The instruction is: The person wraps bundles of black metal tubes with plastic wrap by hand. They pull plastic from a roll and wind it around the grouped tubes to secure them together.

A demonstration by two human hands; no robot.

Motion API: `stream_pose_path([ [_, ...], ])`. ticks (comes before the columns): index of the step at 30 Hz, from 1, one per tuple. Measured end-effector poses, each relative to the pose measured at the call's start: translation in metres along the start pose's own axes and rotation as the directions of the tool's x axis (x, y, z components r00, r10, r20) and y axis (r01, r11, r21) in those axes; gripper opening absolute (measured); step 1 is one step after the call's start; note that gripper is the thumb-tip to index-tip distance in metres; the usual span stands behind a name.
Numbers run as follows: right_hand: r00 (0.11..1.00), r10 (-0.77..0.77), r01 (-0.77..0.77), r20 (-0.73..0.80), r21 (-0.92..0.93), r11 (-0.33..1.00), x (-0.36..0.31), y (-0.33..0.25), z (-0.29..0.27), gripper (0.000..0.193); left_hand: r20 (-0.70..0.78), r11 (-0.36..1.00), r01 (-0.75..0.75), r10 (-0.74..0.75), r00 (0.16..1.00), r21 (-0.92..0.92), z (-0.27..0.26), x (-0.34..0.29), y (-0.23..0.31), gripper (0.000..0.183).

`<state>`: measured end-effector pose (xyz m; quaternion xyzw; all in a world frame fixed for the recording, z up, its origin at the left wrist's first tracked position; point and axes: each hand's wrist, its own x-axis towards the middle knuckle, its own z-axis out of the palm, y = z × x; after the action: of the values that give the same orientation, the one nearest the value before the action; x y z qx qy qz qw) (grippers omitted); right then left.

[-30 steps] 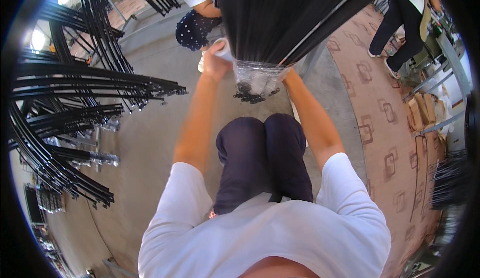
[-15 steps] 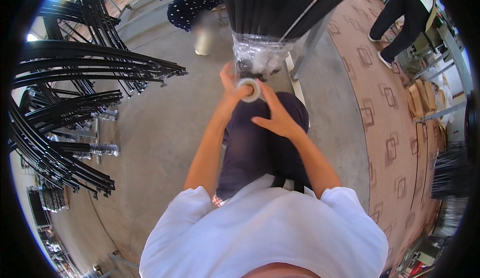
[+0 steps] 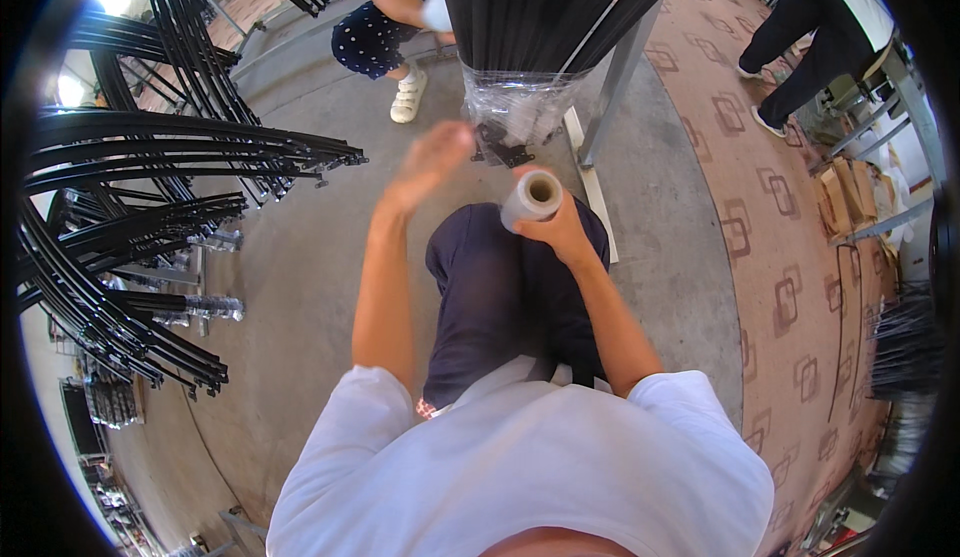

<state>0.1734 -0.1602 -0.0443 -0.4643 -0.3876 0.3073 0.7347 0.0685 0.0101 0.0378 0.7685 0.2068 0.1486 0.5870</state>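
My right hand (image 3: 562, 234) is wrapped round a roll of clear stretch film (image 3: 521, 203), its hollow core facing up, over my knees. To its left, my left hand (image 3: 432, 164) is raised and apart from the roll; motion smears its fingers. Just beyond both hands stands a thick bundle of long black rods (image 3: 540, 12). Clear film (image 3: 520, 102) is wrapped around the bundle's lower end, and dark end pieces (image 3: 510, 147) show beneath it.
Racks of curved black rods (image 3: 200, 142) stick out at the left. A grey metal post (image 3: 612, 92) stands right of the bundle. One person (image 3: 385, 32) sits at the back; another person (image 3: 815, 42) stands far right, near cardboard (image 3: 848, 192).
My left hand has come off the roll and swung left. The right hand, open beside the roll before, now grips it, slightly farther right. The seated person's arm has reached toward the bundle.
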Motion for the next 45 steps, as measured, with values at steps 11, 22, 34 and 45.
stream_pose_path([
  [11, 0.971, -0.014, 0.017, -0.237, 0.007, 1.000, 0.036, 0.026, -0.115, 0.049, 0.148, 0.922, 0.006, 0.055, 0.987, -0.386, 0.015, 0.121, -0.028, 0.044],
  [22, 0.932, -0.117, 0.121, -0.344, -0.009, 0.993, 0.181, 0.021, -0.070, 0.041, 0.086, 0.874, 0.061, -0.022, 0.996, -0.483, 0.026, 0.124, -0.040, 0.063],
  [34, 0.973, -0.016, 0.055, -0.230, 0.164, 0.985, 0.191, 0.027, -0.067, 0.041, 0.420, 0.997, 0.070, -0.049, 0.906, -0.034, -0.015, 0.171, -0.003, 0.062],
  [45, 0.984, 0.001, 0.037, -0.177, 0.206, 0.978, 0.206, 0.025, -0.073, 0.041, 0.408, 0.893, 0.144, 0.047, 0.912, -0.426, 0.001, 0.161, 0.027, 0.047],
])
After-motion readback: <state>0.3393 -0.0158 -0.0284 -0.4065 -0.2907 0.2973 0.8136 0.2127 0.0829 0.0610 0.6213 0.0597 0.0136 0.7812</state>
